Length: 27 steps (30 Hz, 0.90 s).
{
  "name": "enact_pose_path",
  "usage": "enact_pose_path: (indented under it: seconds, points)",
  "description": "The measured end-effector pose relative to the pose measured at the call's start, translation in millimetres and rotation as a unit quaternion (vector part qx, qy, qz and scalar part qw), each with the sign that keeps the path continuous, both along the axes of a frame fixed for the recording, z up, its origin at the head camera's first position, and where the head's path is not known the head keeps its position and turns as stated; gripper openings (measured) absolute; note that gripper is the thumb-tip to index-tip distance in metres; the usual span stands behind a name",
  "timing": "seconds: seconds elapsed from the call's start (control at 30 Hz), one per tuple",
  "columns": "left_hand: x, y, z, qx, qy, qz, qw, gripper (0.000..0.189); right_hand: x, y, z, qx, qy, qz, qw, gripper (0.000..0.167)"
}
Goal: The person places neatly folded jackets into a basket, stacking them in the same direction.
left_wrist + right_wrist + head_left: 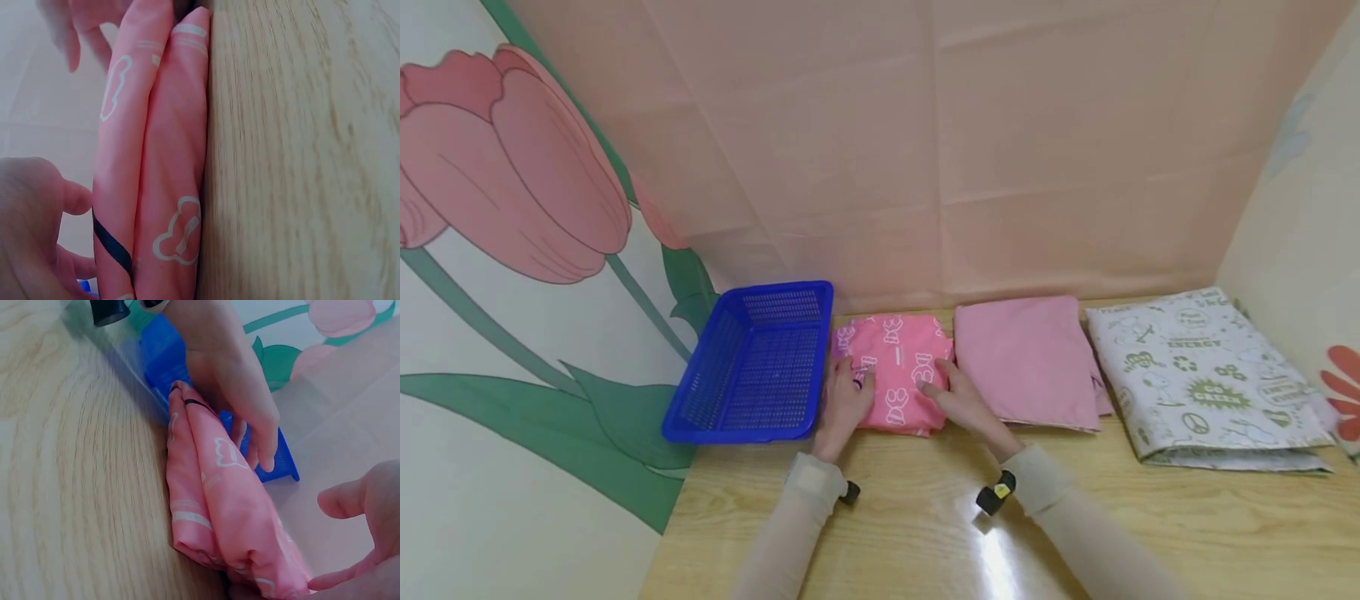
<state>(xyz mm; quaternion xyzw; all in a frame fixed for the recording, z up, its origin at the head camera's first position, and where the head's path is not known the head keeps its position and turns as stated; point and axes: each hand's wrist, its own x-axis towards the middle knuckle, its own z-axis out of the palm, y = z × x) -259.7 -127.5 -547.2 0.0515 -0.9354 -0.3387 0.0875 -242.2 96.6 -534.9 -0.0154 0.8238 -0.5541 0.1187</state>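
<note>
A folded pink cloth (895, 375) with white bear outlines lies flat on the wooden table in front of me. My left hand (848, 398), a dark ring on one finger, rests along its left side with the fingers reaching over the top. At its right edge is my right hand (962, 400), thumb spread over the print. The left wrist view shows the cloth's layered edge (172, 156) with a dark band across one corner. In the right wrist view my right hand (375, 525) has thumb and fingers spread apart, fingertips at the cloth's near end.
A blue plastic basket (715, 421) stands just left of the cloth, by the tulip-painted wall. To the right lie a plain pink folded cloth (1030, 358) and a larger white folded piece with green print (1210, 375). A pink sheet (880, 167) hangs behind.
</note>
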Motion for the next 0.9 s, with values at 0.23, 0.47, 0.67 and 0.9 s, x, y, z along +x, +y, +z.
enact_pose_path:
  seconds: [0.23,0.47,0.67,0.9]
  points:
    - [-0.2,0.7,-1.3,-0.014,-0.028,0.021,0.9993,0.068,-7.2,-8,-5.9,-0.081,-0.029,-0.030,0.9959,0.075]
    - [0.9,2.4,0.5,-0.011,-0.050,0.042,0.9978,0.067,-11.5,-11,-11.5,-0.114,-0.042,-0.052,0.9912,0.070]
    - [-3.9,-1.3,0.3,0.025,-0.022,0.033,0.9989,0.064,-13.2,-15,-11.7,-0.114,-0.030,-0.054,0.9916,0.067]
    - [-7.8,-1.7,3.6,0.113,-0.023,0.022,0.9930,0.058,-17.7,-18,-13.2,-0.077,-0.015,-0.047,0.9959,0.066]
